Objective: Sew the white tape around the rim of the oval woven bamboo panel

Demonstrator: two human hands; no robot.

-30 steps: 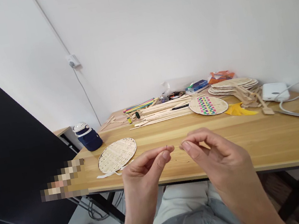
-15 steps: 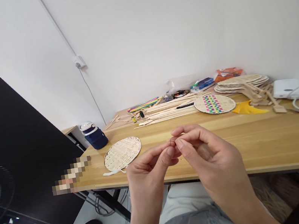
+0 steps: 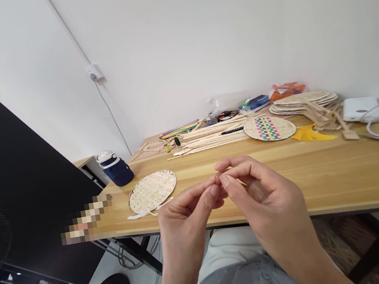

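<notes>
Just above the table's front part, my left hand and my right hand meet at the fingertips. Each is closed in a pinch of thumb and forefinger. A thin, dark, thread-like strand shows faintly between the two pinches; most of it is hidden by the fingers. Left of my left hand lies a round woven bamboo panel with a white ribbon at its lower edge. Beyond my right hand lies a second round panel with coloured strips woven in.
Bamboo strips, a black pen, a green spool and a yellow spool lie behind. Stacked woven rounds, yellow tassels and a white box are at right. A blue jug stands left.
The view has shifted slightly, so the table and its things sit a little higher and further left. Both hands keep their pinches fingertip to fingertip, with hardly any movement.
</notes>
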